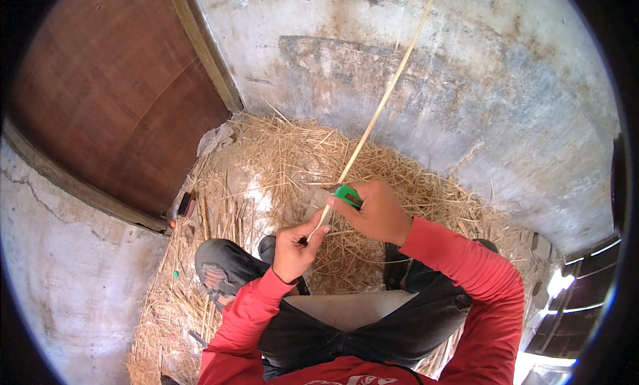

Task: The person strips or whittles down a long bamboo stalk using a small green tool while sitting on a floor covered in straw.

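Note:
Between my hands runs a long, thin, pale strip (383, 104), which looks like split bamboo or cane. Its near end is pinched in the fingers of my left hand (297, 248). From there it slants up and to the right, its far end in front of the wall. My right hand (377, 210), a little farther along the strip, is closed around a green utility knife (348, 196). The knife's dark tip lies against the strip or very close to it, and the right thumb rests by the strip.
Loose straw and thin offcuts (399, 169) cover the floor around my legs. A stained plaster wall (492, 105) stands ahead, and a brown door panel (120, 85) is at the left. A small dark and red object (186, 205) lies by the door frame.

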A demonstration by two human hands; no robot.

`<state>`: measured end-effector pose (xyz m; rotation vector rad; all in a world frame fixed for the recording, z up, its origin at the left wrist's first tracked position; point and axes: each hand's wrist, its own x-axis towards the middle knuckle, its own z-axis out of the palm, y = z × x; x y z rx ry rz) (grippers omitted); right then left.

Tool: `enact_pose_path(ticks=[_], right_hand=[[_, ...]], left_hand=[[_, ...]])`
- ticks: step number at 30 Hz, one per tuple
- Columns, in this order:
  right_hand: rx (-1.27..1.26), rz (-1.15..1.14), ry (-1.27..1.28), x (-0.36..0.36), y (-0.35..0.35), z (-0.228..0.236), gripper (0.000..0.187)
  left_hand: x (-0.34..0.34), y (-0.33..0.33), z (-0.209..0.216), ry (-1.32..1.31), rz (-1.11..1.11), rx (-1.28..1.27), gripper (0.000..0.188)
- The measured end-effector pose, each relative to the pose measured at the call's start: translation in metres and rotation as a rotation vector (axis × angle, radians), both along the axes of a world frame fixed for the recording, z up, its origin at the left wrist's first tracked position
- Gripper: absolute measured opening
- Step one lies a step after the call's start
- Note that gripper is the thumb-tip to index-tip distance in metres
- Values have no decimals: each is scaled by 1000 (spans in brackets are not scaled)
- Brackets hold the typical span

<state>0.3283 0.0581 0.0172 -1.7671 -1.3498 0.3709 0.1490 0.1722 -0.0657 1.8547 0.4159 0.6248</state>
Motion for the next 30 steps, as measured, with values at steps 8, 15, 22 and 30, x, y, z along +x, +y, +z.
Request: enact_pose_path(ticks=[8, 15, 22, 30], right_hand=[[13, 265, -319, -8, -3, -14, 18], [-7, -19, -26, -7, -1, 2, 28], [21, -83, 174, 7, 3, 1, 36], [24, -55, 288, 24, 7, -11, 34]], left_hand=[[1, 3, 0, -6, 80, -30, 36], [-3, 7, 9, -58, 74, -363, 40], [-3, -2, 12, 21, 0, -220, 39], [3, -13, 16, -32, -43, -249, 37]])
